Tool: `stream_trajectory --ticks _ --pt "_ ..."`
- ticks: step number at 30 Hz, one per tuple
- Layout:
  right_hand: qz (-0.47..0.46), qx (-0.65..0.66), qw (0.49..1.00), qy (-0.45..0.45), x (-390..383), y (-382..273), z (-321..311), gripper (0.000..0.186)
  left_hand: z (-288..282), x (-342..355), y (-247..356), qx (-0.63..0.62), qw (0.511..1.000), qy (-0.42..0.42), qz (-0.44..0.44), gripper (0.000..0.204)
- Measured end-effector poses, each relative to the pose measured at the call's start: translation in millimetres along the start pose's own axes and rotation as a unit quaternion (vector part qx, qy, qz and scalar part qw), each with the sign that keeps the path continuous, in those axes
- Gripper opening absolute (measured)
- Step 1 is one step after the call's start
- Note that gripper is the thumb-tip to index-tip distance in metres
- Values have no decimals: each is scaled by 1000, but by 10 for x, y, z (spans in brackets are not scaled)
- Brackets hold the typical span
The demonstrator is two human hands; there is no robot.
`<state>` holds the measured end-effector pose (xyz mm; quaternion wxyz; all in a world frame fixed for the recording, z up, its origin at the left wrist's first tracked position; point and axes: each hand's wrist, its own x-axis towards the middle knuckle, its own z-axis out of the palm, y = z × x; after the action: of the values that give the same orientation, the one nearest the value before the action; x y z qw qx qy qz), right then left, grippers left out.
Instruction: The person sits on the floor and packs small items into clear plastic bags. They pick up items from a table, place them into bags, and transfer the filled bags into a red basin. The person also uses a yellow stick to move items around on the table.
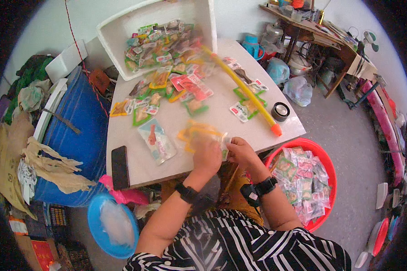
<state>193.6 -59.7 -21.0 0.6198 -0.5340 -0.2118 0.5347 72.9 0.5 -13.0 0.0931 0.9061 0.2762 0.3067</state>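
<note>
Both hands meet at the near edge of the white table (176,122), about six o'clock from the heap of snack packets (167,67). The left hand (206,156) and right hand (239,152) pinch a clear packet with yellow-orange edges (199,133), half lifted off the tabletop. It is smeared by motion, so its contents cannot be made out, and the left hand covers its lower part. At three o'clock of the hands a red basin (323,156) holds more packets; its near rim is hidden behind the right forearm.
</note>
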Motion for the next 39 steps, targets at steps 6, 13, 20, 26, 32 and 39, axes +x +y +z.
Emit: stream_trajectory --ticks 6,13,20,26,32,39 --pt "10 -180 983 -27 46 -8 -99 3 -30 41 106 -10 999 -31 -24 11" --pt "-1 -112 992 -60 265 141 -23 6 8 59 126 -43 993 -95 -57 11" --pt "0 -84 996 42 17 -93 -69 9 -168 -80 161 -15 998 9 62 16" --pt "-14 -53 998 -13 31 -99 -255 12 -61 -164 8 35 992 31 118 14" --pt "-33 -38 997 53 5 -116 -205 16 -99 -78 -81 35 988 -139 56 12" --pt "-59 -13 995 80 -8 -109 -266 20 -574 344 -179 -153 986 -18 -64 15"
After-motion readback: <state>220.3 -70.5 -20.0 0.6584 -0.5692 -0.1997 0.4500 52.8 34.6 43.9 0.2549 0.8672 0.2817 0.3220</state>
